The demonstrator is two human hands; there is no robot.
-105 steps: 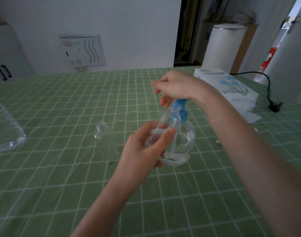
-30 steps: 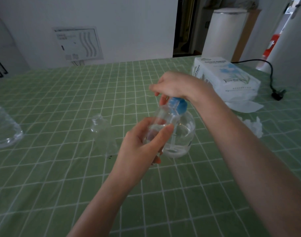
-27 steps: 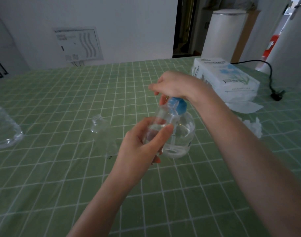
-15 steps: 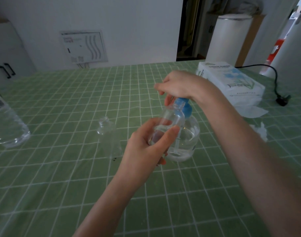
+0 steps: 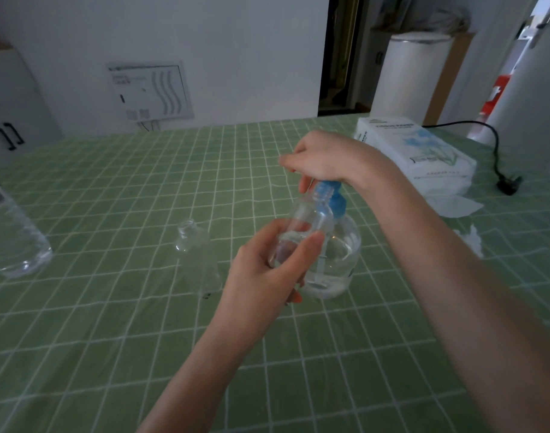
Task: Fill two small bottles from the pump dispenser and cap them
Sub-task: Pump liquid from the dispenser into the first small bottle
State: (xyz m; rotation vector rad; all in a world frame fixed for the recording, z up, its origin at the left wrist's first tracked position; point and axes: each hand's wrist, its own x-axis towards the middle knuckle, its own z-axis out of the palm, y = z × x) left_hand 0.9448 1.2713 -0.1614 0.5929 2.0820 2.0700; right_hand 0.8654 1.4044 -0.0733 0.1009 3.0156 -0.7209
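Note:
My left hand [image 5: 262, 271] grips a small clear bottle [image 5: 308, 221], tilted with its open mouth up against the blue pump head [image 5: 329, 195] of a round clear dispenser [image 5: 339, 260]. The dispenser stands on the green checked table [image 5: 111, 323] and holds some clear liquid. My right hand [image 5: 322, 159] lies on top of the pump head, fingers curled over it. A second small clear bottle [image 5: 198, 254], uncapped, stands upright to the left of my left hand. I see no caps.
A large clear plastic bottle [image 5: 8, 242] lies at the left edge. A white tissue pack [image 5: 414, 154] with loose tissues [image 5: 454, 207] sits at the back right, next to a black cable and plug [image 5: 508, 182]. A white bin [image 5: 408, 76] stands behind the table.
Both hands keep the same hold on the small bottle and the pump. Only the camera view has shifted a little.

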